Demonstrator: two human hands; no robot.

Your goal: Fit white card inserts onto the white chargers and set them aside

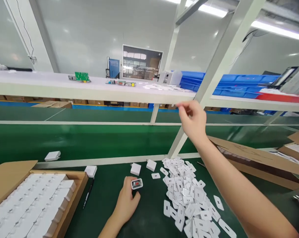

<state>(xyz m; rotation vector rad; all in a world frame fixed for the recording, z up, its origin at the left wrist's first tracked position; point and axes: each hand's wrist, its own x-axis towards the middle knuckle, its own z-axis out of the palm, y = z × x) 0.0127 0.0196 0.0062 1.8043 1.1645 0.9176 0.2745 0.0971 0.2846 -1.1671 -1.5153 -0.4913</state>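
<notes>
Small white plastic housing (136,183) in the left hand (126,200), right hand (192,120) raised

The left hand, low over the dark green bench surface (149,211), holds the housing at its side, with the thumb close below it. The open end of the housing faces the camera, and some red and dark parts show inside. The right hand is lifted in front of the white metal post (223,53); its fingers are curled narrow, with the tips close together, but whether something very thin is between them, I cannot tell.

To the right of the housing lies a loose heap of flat white plastic plates with rectangular slots (185,191). On the left, a brown cardboard tray (76,200) contains rows of white pieces.

In my judgement, the step in hand is the handling of one uncovered housing, with no plate on it yet. The next move seems to call for a steady left hold and, from the right hand, a fine pinch, because the plates overlap and two could come together
</notes>
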